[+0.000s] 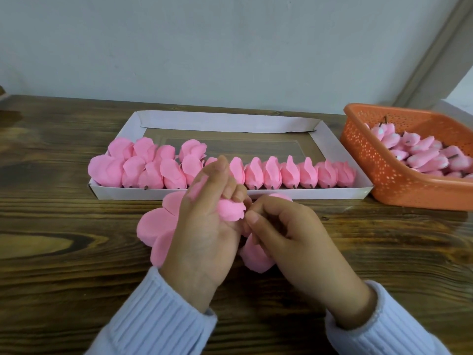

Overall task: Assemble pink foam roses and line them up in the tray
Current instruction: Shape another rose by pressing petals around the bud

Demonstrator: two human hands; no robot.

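Above a wooden table (64, 252), the left hand (204, 226) curled round a half-built pink foam rose (230, 210) while the right hand (286, 234) pinched its petal edge, just in front of the white tray (230, 194) of finished roses (289, 172).

We see everything through one wide-angle camera worn on the person's head, facing forward and tilted down over the worktop (76, 252). It sits close: the left hand (204, 226) and right hand (289, 234) fill the lower centre of the frame round the foam rose (229, 211), and the sleeves (153, 316) are cut by the bottom edge. The tray (307, 193) crosses mid-frame, the basket (399, 190) is cropped at the right edge, and the wall (230, 47) takes the upper third
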